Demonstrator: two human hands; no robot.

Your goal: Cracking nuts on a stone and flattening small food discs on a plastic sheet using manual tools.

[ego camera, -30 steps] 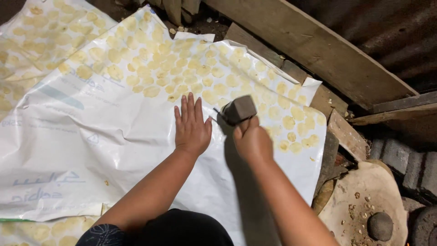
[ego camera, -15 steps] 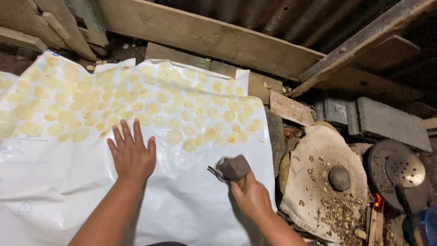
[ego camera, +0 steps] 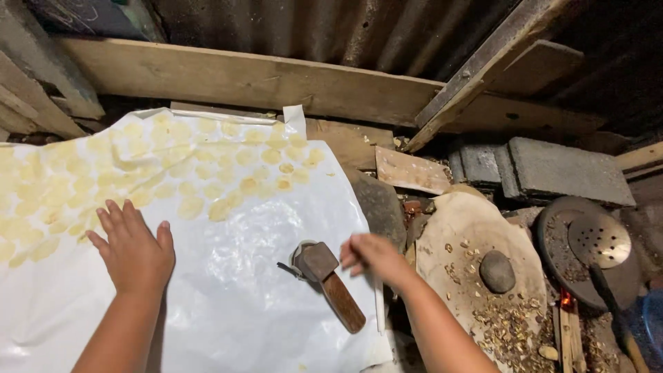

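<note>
My right hand (ego camera: pixel 373 257) hangs just beside the hammer-like tool (ego camera: pixel 324 280), fingers loose and spread, gripping nothing; it is blurred, so I cannot tell whether a fingertip touches the tool's head. The tool lies flat on the white plastic sheet (ego camera: pixel 235 304), its dark metal head toward me and to the left, its brown wooden handle slanting down to the right. My left hand (ego camera: pixel 135 252) is pressed palm-down on the sheet, fingers fanned open, well apart from the tool.

The sheet is glossy and wrinkled. Across its far part lie rows of thin pale yellow discs (ego camera: pixel 186 176), close together.

Just right of the sheet's edge sits a dark rounded rock (ego camera: pixel 380 207), then a worn round wooden block (ego camera: pixel 476 255) with a grey stone (ego camera: pixel 497 271) resting on it and crushed shell bits (ego camera: pixel 511 321) scattered over its near side. Beyond that is a round dark metal pan (ego camera: pixel 587 249) with a perforated disc in it, and a small orange glow (ego camera: pixel 566 298) near its edge. Grey concrete blocks (ego camera: pixel 552 169) stand behind. Heavy wooden beams (ego camera: pixel 242 79) and corrugated metal sheeting (ego camera: pixel 311 27) close the back of this dim space.
</note>
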